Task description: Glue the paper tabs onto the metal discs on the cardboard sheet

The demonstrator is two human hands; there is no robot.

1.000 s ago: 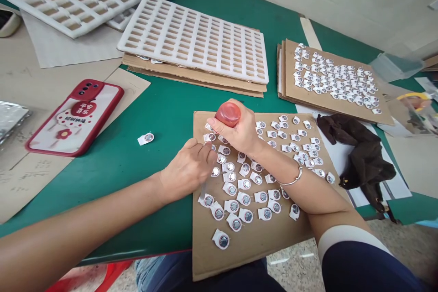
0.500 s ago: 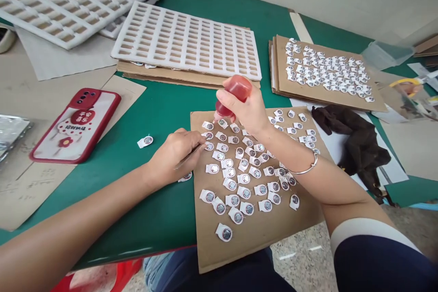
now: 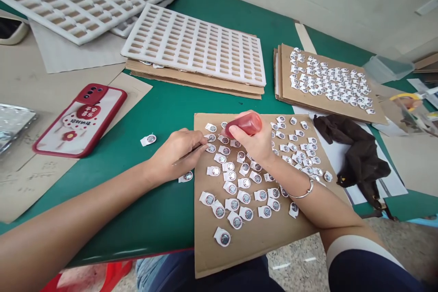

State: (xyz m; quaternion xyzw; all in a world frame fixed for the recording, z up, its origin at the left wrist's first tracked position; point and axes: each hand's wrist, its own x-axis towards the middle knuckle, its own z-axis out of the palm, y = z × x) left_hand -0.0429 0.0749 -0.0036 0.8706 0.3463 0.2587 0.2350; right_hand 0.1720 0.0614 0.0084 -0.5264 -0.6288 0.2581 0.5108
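Observation:
A cardboard sheet bears many small round metallic pieces on white tabs. My left hand is closed on a thin metal tool, its tip by the pieces at the sheet's left edge. Wrapped round a red squeeze bottle, my right hand is over the sheet's upper part, with the bottle tilted and its nozzle end low, near a piece. Whether the nozzle touches anything cannot be made out. Two loose pieces lie on the green table, one left of my left hand, one beneath it.
White slotted trays stand at the back on cardboard. A second cardboard stack with many pieces is at the back right, a dark cloth below it. A red-edged phone lies at left, a clear box at far right.
My right hand has lowered slightly and the bottle has tipped from more upright to nearly level, its nozzle end moving right. My left hand has barely moved. The view has shifted a little.

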